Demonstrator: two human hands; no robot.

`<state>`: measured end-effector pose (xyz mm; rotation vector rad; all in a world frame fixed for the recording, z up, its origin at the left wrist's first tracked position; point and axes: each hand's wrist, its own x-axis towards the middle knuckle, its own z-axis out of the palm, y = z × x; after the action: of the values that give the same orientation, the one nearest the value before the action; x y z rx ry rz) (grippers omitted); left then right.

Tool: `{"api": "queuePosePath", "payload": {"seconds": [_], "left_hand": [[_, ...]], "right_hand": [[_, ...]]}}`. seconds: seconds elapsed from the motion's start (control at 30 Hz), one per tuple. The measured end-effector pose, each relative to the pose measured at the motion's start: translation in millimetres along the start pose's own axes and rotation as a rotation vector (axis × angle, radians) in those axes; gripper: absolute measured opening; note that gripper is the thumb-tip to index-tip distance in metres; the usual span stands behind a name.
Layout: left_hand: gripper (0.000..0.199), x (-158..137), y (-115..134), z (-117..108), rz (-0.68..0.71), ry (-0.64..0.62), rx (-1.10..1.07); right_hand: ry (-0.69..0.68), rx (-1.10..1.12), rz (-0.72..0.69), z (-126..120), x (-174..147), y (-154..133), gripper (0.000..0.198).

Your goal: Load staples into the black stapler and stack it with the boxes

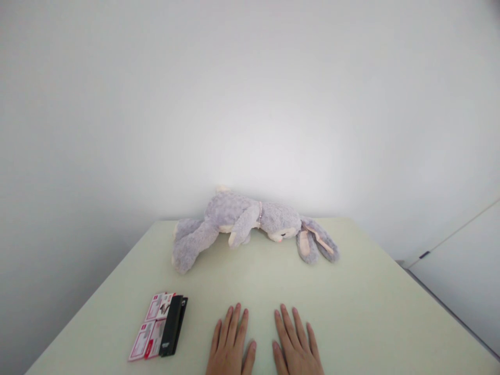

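My left hand (230,344) lies flat, palm down, at the table's near edge, its fingers apart and nothing in it. Beside it on the right, my right hand (296,344) rests the same way, also holding nothing. Left of my left hand is a black stapler (172,325), lying lengthwise away from me. It touches or overlaps small red-and-white boxes (150,330), one of which has a stapler picture on it. Beyond both hands, a grey plush rabbit (234,213) lies on its side, its long ears pointing right.
The pale green table (351,302) reaches back to a plain white wall (250,104). On the right, past the table's edge, is a white panel (461,271) with a small dark handle or slot (424,254).
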<state>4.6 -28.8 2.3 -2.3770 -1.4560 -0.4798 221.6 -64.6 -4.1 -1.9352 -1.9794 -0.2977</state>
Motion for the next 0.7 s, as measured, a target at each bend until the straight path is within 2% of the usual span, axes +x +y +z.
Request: {"api": "queuePosePath", "payload": {"seconds": [0.7], "left_hand": [[0.064, -1.1, -0.4, 1.3, -0.012, -0.017, -0.045]], "right_hand": [[-0.008, 0.000, -0.003, 1.7, -0.7, 1.3, 0.061]]}}
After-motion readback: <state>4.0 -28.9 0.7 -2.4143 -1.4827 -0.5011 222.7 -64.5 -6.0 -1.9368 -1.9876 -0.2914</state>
